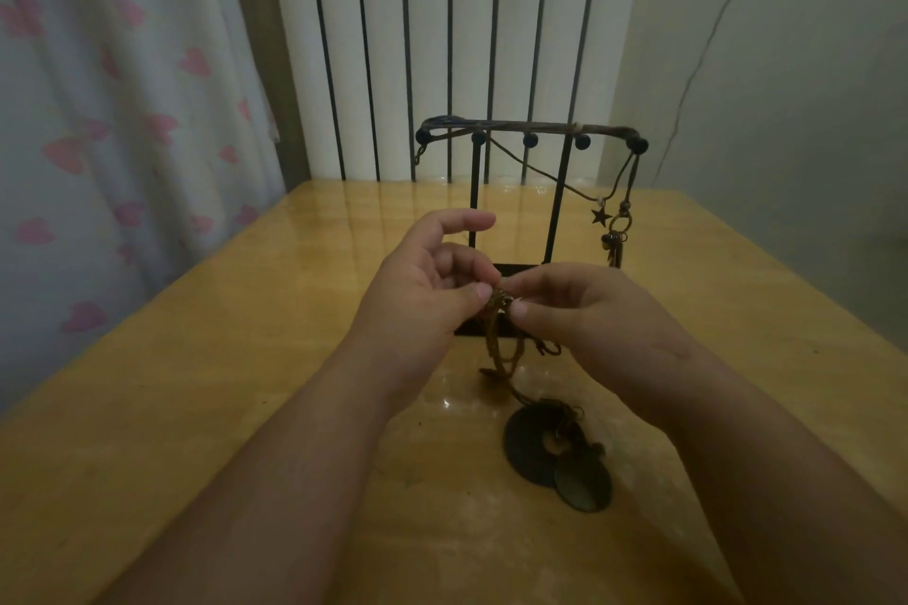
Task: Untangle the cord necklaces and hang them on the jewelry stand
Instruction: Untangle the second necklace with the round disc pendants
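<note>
**Two pendants hanging, one tangle in our fingers**

We are working the brown braided cord (pixel 495 349) in front of the jewelry stand (pixel 559 192). Our left hand (pixel 432 280) is pinching it between thumb and a finger, with the forefinger lifted clear. Our right hand (pixel 589 310) is pinching the same knot from the other side. The cord is trailing down to a dark disc pendant (pixel 533 450) lying on the wooden table (pixel 245 359).

A star pendant (pixel 600 216) and a key cluster (pixel 614 246) are dangling at the stand's right end, so we are judging the job partly done. This last bundle needs loosening and hanging.

The hung cords are crowding the top bar, and a heart-print curtain (pixel 98 113) is hanging at the left.
</note>
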A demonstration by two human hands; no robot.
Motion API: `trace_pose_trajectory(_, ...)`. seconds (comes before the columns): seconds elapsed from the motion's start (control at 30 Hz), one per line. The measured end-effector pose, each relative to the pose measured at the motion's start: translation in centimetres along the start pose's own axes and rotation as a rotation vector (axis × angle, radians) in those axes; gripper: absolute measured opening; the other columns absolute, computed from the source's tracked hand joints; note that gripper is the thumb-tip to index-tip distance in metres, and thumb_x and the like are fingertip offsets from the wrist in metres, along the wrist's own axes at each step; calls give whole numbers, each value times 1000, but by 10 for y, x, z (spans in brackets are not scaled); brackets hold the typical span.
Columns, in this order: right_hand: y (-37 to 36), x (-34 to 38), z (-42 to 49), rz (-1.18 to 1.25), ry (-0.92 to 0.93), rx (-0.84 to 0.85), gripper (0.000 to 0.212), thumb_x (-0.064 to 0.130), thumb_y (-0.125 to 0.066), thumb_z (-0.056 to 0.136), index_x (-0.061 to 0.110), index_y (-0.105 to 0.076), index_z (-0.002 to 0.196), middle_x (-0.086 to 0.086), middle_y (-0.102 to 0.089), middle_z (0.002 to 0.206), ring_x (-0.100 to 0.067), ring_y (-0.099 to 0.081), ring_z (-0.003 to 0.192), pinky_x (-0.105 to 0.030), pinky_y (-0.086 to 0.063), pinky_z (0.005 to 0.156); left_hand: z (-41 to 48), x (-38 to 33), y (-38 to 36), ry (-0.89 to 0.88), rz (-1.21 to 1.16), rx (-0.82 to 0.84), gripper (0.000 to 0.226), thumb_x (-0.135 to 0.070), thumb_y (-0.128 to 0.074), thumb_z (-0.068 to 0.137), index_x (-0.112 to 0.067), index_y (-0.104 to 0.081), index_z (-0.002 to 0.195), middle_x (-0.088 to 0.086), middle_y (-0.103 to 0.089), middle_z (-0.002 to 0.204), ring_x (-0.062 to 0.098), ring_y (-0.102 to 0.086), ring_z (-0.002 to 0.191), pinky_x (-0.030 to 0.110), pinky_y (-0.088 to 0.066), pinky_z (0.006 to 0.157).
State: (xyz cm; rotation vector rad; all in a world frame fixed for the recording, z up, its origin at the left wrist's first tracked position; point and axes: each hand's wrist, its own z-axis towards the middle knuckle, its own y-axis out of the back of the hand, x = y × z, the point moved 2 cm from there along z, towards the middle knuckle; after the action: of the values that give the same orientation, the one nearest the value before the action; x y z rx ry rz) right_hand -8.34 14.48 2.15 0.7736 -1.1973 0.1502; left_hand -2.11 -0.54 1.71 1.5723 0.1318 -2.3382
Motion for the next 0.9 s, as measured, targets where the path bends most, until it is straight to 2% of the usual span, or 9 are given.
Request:
trace_pose_trajectory(0.13,1,0,1,48,-35,-3,10,22,-63,92,25,-72,90,8,-73,90,-1,-66,85,-29,-46,79,1,1,0,6,-26,26,57,11,-57,88,-33,-57,124,-8,-66,82,9,-67,82,34,-55,80)
trace_pose_trajectory(0.3,5,2,1,174,-20,-19,9,16,-61,91,14,-70,88,-2,-74,88,-14,-70,88,-36,-50,85,1,2,0,9,-55,68,61,13,-55,88,-34,-55,126,-5,-65,82,12,-63,75,27,-52,69)
trace_pose_trajectory(0.37,5,2,1,186,-20,-21,8,14,-62,91,12,-69,90,-3,-74,87,-14,-71,86,-33,-53,82,2,2,0,3,-57,74,61,14,-55,88,-34,-55,126,-4,-64,82,11,-61,73,27,-50,68)
trace_pose_trajectory(0.47,7,3,-1,220,-6,-50,5,9,-67,87,11,-67,92,-1,-73,81,-13,-72,78,-21,-54,66,2,3,2,1,-77,76,63,15,-55,87,-33,-55,128,-2,-64,82,13,-61,75,32,-51,72)
trace_pose_trajectory(0.57,11,2,-1,260,8,-114,8,6,-69,84,10,-65,90,-2,-71,78,-15,-72,75,-18,-55,61,2,3,2,16,-80,96,67,17,-56,85,-36,-54,127,-2,-64,83,15,-62,81,34,-53,78)
trace_pose_trajectory(0.67,12,2,1,196,36,-211,9,8,-64,89,17,-66,91,0,-69,82,-10,-69,74,-15,-53,58,3,5,0,54,-66,105,74,20,-56,82,-37,-52,130,-5,-64,83,11,-64,82,27,-52,72)
trace_pose_trajectory(0.8,12,2,3,77,31,-222,20,11,-54,96,24,-67,88,0,-65,79,-10,-59,62,-22,-48,57,3,7,0,82,-13,81,75,17,-57,84,-38,-49,135,-6,-65,80,8,-61,73,23,-47,60)
trace_pose_trajectory(0.9,12,3,3,-29,61,-188,16,15,-57,93,25,-68,85,2,-64,82,-10,-58,73,-25,-43,64,3,5,1,77,0,67,72,15,-56,85,-37,-49,134,-5,-64,79,9,-58,68,23,-45,55)
